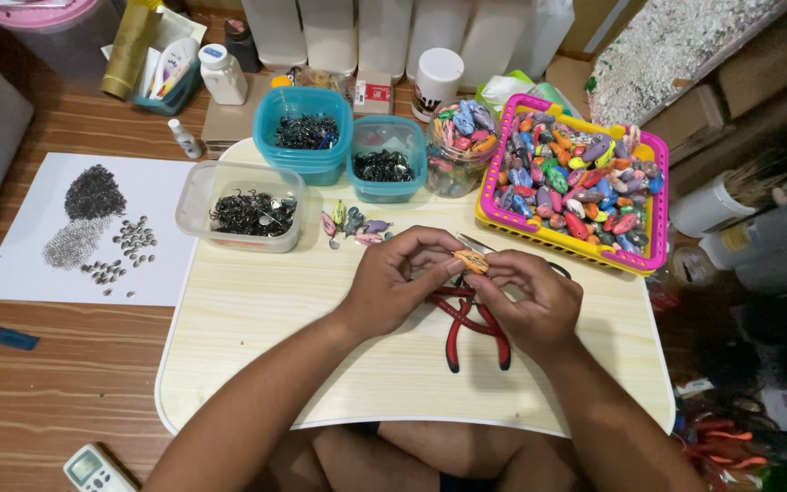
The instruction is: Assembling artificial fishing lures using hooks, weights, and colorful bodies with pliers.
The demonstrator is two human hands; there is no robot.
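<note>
Two hands, left hand [392, 282], right hand [528, 301], pinching orange lure [472, 261], red pliers [475, 328] beneath

A home craft corner set up on a wooden floor [66, 383]. A low pale work board [321, 364] rests over the seated person's crossed legs, ringed by plastic tubs of metal hooks [252, 211], a pink basket of painted lures [571, 173], red pliers [475, 333], bottles [222, 73] and cardboard boxes [685, 118].

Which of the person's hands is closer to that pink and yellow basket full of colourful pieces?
The right hand. It sits just below the basket's near rim, close to its left corner. The left hand is further left, toward the middle of the board.
</note>
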